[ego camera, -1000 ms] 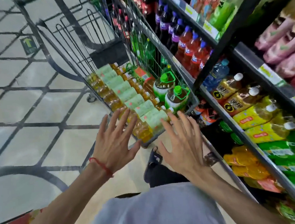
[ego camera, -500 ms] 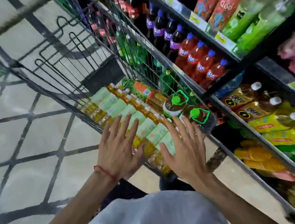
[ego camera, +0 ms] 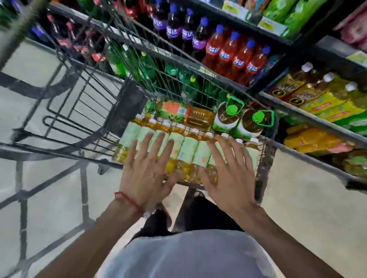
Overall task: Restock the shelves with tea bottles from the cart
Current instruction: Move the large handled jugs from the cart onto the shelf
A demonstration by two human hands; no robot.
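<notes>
Bright, even store light is washing the pale floor [ego camera: 51, 206] at the left of the frame almost white. Motion blur is smearing the cart rail [ego camera: 12, 40] in the upper left and the shelf edge [ego camera: 359, 181] at the lower right. The wide lens is bowing the floor lines and shelves outward near the edges. My left hand [ego camera: 145, 175] and right hand [ego camera: 228, 179] are showing fairly sharp in the centre, throwing only faint shadows on the tea bottles [ego camera: 188, 151]. My shirt [ego camera: 184, 265] at the bottom is looking soft and hazy.

tea bottles [ego camera: 189, 149] partly covered by left hand [ego camera: 146, 173] and right hand [ego camera: 228, 175], price tags [ego camera: 271, 26] blurred
</notes>
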